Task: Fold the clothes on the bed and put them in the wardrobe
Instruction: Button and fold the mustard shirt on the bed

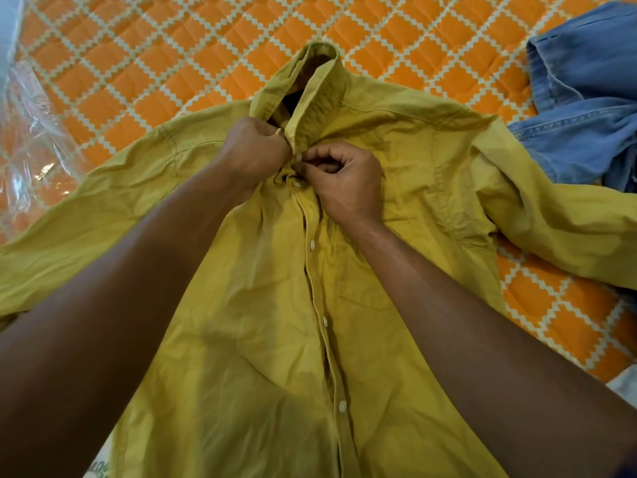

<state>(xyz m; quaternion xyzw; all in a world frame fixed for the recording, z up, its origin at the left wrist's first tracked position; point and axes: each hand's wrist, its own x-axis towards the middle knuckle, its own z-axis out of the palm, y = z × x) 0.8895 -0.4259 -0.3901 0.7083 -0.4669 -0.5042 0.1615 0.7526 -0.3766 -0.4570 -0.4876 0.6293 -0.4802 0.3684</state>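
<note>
Currently, the head view shows one yellow shirt (258, 305) lying front-up on the bed (138, 63), which carries an orange quilt with a pale lattice pattern. The collar (320, 81) stands raised at the far end, pointing away from you. The front placket runs down the middle toward you. Three white buttons (313, 244) show along it below your hands, and one more sits just under the fingers of the right grip. One sleeve spreads out to the left. The other spreads to the right across the quilt and reaches the frame edge. A chest pocket (365, 294) lies just beside the placket, next to your right forearm.

Your left grip (256, 150) is narrow: its fingers are curled and pinch the collar band of the shirt at the throat. Your right grip (344, 181) is likewise narrow, with fingers and thumb curled and pinching the placket edge directly beside the left grip. The two grips are touching or very nearly so; you cannot tell which. The fingers hide whether the top button is through its hole.

A blue denim garment (586, 98) lies crumpled at the far right of the bed, touching the shirt's shoulder on that side. A clear plastic sheet (31, 132) lies at the left edge of the bed.
</note>
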